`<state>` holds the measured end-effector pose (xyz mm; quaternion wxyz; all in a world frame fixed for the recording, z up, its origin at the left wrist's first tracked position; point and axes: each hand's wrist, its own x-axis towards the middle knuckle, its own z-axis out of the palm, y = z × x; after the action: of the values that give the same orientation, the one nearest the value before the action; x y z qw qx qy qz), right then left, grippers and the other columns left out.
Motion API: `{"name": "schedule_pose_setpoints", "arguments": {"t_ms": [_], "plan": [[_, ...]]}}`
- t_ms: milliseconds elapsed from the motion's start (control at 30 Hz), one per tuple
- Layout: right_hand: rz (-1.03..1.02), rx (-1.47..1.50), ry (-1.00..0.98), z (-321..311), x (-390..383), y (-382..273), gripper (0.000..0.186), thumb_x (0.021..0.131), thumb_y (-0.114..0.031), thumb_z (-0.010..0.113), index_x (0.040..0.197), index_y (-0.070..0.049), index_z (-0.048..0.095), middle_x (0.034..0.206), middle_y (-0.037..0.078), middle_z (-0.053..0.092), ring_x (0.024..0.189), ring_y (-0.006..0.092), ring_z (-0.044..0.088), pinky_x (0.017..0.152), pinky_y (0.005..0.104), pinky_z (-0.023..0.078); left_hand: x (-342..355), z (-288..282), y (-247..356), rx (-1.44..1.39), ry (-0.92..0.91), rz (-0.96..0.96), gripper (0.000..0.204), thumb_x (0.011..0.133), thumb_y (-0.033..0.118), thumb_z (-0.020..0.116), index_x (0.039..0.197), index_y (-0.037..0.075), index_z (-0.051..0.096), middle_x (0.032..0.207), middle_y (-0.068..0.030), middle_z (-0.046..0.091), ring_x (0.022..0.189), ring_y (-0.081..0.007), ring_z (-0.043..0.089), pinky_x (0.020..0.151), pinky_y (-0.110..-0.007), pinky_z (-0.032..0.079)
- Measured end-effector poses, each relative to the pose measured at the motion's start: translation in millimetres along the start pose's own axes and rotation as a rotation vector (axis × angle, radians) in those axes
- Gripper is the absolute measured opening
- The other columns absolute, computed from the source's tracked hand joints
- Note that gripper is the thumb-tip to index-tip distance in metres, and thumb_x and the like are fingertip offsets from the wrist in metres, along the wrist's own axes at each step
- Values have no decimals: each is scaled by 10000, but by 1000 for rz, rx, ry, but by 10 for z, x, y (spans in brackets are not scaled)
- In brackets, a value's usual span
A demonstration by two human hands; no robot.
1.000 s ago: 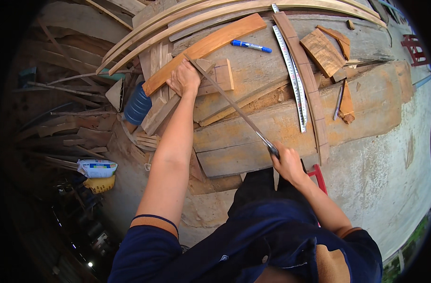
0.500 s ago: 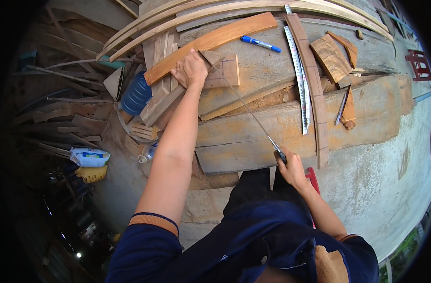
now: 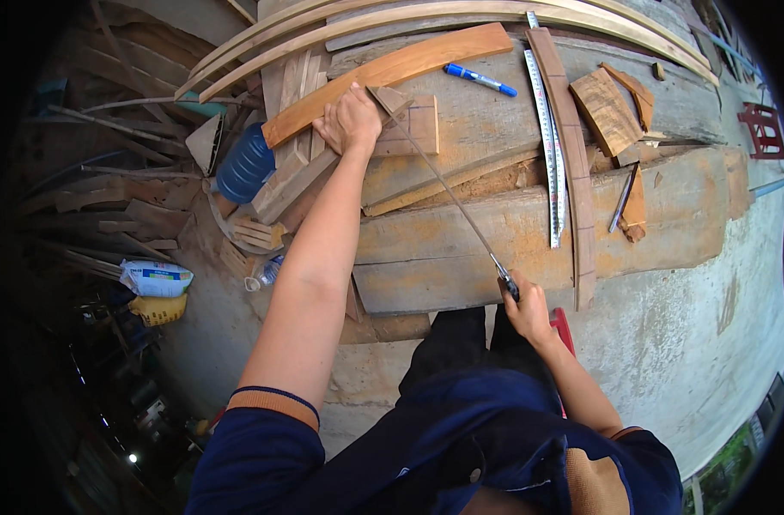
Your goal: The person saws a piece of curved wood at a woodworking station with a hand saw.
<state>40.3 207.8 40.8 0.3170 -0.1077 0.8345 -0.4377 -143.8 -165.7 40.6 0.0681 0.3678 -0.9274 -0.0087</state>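
Observation:
My right hand (image 3: pixel 529 311) is closed round the dark handle of a handsaw (image 3: pixel 452 196), whose narrow blade slants up and left. At its far end the blade meets a small brown wood piece (image 3: pixel 395 100), beside a flat block with pencil lines (image 3: pixel 424 129). My left hand (image 3: pixel 351 122) presses down and grips wood at the left of the blade; its fingers partly hide what lies under them. Just beyond it, an orange-brown curved board (image 3: pixel 401 67) lies across the stack.
On the weathered planks (image 3: pixel 486 236) lie a blue marker (image 3: pixel 480 80), a metal ruler (image 3: pixel 546 154), a long marked curved strip (image 3: pixel 572 172), a pen (image 3: pixel 620 204) and wood offcuts (image 3: pixel 605 107). Left stands a blue water jug (image 3: pixel 244 163); a red chair (image 3: pixel 761 130) is far right.
The saw and my right hand have shifted slightly, still in the same grip. My left hand stays on the wood. The whole view has moved a little.

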Motion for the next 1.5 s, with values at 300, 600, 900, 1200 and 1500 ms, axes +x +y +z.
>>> {"name": "schedule_pose_setpoints", "arguments": {"t_ms": [300, 600, 900, 1200, 1500], "plan": [[-98, -1, 96, 176, 1426, -907, 171, 933, -184, 565, 999, -30, 596, 812, 272, 633, 832, 496, 605, 726, 556, 471, 43, -19, 91, 15, -93, -15, 572, 1048, 380, 310, 876, 57, 749, 919, -134, 735, 987, -275, 643, 895, -432, 363], [12, -21, 17, 42, 187, -170, 155, 909, -178, 595, 1012, -62, 595, 805, 252, 645, 811, 477, 626, 718, 552, 491, 7, -58, 8, -3, -61, -45, 572, 1047, 386, 310, 873, 74, 757, 949, -149, 738, 1001, -289, 649, 916, -441, 367], [-98, 45, 75, 166, 1474, -980, 172, 942, -162, 551, 960, 3, 593, 789, 280, 608, 805, 511, 579, 703, 549, 457, 14, 7, 100, 22, -96, -49, 570, 1046, 390, 311, 879, 83, 761, 975, -149, 735, 1027, -269, 636, 920, -438, 360], [29, -12, 24, 67, 182, -275, 137, 893, -139, 606, 1004, -61, 588, 759, 252, 635, 791, 478, 627, 706, 561, 481, 23, -76, -13, -2, -77, -58, 574, 1051, 387, 296, 875, 84, 751, 980, -124, 738, 1033, -253, 629, 927, -431, 352], [-130, 11, 107, 190, 1468, -922, 157, 922, -157, 569, 991, -21, 603, 821, 287, 640, 850, 497, 617, 740, 556, 487, 16, -37, 145, 10, -149, -52, 569, 1045, 374, 312, 933, 46, 763, 1034, -145, 737, 1075, -278, 635, 932, -448, 370]]}}
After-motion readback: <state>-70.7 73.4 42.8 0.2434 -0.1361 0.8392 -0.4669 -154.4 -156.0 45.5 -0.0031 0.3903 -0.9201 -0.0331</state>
